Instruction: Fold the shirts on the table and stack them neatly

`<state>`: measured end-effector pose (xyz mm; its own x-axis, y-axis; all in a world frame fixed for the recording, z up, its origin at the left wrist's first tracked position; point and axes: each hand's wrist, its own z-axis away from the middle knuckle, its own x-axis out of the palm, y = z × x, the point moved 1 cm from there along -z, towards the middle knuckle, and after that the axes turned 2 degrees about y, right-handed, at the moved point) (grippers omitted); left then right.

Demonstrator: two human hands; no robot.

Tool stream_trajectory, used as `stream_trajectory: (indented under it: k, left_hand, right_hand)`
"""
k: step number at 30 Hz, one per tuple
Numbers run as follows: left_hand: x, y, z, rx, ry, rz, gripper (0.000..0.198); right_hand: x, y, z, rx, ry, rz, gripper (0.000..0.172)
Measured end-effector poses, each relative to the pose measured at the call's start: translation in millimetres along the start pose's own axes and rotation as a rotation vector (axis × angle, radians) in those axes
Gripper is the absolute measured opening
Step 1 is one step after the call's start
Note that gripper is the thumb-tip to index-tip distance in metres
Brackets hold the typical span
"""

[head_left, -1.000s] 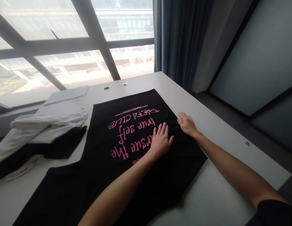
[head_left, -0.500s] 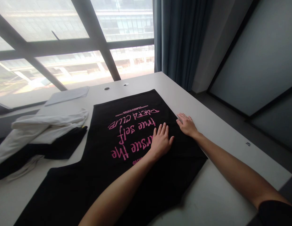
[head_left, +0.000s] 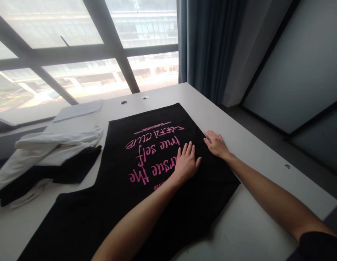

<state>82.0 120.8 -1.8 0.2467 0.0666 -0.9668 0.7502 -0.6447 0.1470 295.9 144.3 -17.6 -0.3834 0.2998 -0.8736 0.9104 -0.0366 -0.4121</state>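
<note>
A black T-shirt point(head_left: 116, 210) with pink lettering is spread over the white table, the print upside down from where I look. My left hand point(head_left: 187, 163) rests flat on its front, fingers stretched out, covering part of the lettering. At the shirt's right edge lies my right hand point(head_left: 216, 143), its fingers extended over the edge and the table top. Neither hand grips the cloth. The shirt's near part runs beneath my left forearm and out of the picture.
On the left is a heap of white and black clothes point(head_left: 51, 152). Behind it lies a sheet of paper point(head_left: 78, 110) near the window. The white table point(head_left: 266, 159) has two round cable holes at the back and a small dark mark at right. A blue curtain point(head_left: 206, 47) hangs beyond the far corner.
</note>
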Motion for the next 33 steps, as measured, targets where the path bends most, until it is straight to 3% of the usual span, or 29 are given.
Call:
stream_trajectory:
  k: [33]
  left_hand:
    - [-3.3,0.4,0.1,0.008,0.005,0.01,0.066]
  right_hand:
    - [1.6,1.0,-0.1,-0.007,0.004,0.038,0.048]
